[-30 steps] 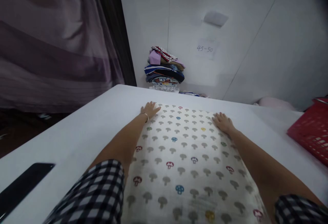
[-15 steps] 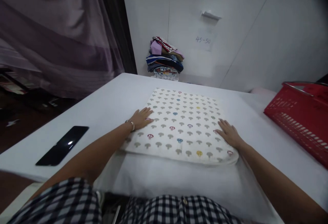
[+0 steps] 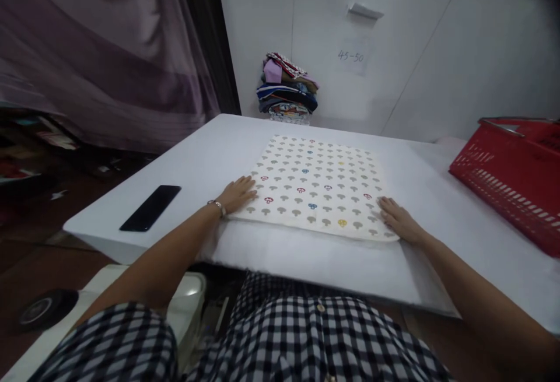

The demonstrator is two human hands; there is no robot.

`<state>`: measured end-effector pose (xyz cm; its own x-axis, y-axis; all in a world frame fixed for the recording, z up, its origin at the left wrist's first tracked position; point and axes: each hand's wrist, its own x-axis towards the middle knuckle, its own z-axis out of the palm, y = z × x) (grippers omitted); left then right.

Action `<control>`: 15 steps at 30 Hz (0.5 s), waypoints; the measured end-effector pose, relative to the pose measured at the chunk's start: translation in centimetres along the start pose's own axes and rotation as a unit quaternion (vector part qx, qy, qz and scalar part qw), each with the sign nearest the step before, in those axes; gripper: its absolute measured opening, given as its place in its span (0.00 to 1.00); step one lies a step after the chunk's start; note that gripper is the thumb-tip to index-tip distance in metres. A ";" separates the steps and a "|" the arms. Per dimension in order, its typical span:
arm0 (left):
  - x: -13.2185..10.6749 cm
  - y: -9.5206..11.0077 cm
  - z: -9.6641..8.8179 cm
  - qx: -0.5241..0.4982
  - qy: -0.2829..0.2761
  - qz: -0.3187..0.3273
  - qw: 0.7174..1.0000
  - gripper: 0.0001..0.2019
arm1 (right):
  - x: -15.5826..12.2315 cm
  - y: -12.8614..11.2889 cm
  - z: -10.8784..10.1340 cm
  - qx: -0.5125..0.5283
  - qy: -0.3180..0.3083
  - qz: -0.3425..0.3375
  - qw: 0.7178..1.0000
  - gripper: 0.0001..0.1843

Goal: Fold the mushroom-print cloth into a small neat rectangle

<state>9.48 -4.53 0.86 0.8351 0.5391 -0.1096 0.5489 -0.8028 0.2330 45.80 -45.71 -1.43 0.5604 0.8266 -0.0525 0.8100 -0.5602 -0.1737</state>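
A white cloth (image 3: 317, 186) printed with grey, red, blue and yellow mushrooms lies flat on the white table. Palm down, my left hand (image 3: 238, 194) rests at its near left corner, fingers stretched out, with a bracelet (image 3: 220, 208) at the wrist. At the near right corner lies my right hand (image 3: 399, 218), also flat, its fingertips at the cloth's side edge. Neither hand grips anything.
On the white table (image 3: 205, 154), a black phone (image 3: 151, 208) lies to the left and a red plastic basket (image 3: 511, 178) stands at the right. Folded fabrics (image 3: 289, 87) are stacked against the back wall. A purple curtain (image 3: 109, 49) hangs at the left.
Both hands have slid along the cloth's sides toward its near corners, staying flat. The near edge of the cloth looks straighter. My view has shifted, showing more of the floor and my shirt.
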 end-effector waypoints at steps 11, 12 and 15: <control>-7.6 -1.2 1.2 -0.073 0.057 -0.026 0.995 0.29 | -5.7 0.1 2.9 -0.006 0.029 -0.097 0.995 0.33; -7.8 -1.3 1.0 -0.096 0.081 -0.040 0.991 0.28 | -5.5 0.3 3.1 0.006 0.041 -0.101 0.994 0.33; -8.9 -1.6 0.6 -0.130 0.136 -0.032 0.982 0.26 | -5.0 0.3 3.2 0.031 0.092 -0.132 0.986 0.33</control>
<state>1.17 -8.18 0.86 0.7384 0.6633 0.1214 0.5430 -0.6916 0.4762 42.67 -49.83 -4.39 0.3572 0.9164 0.1806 0.9231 -0.3169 -0.2177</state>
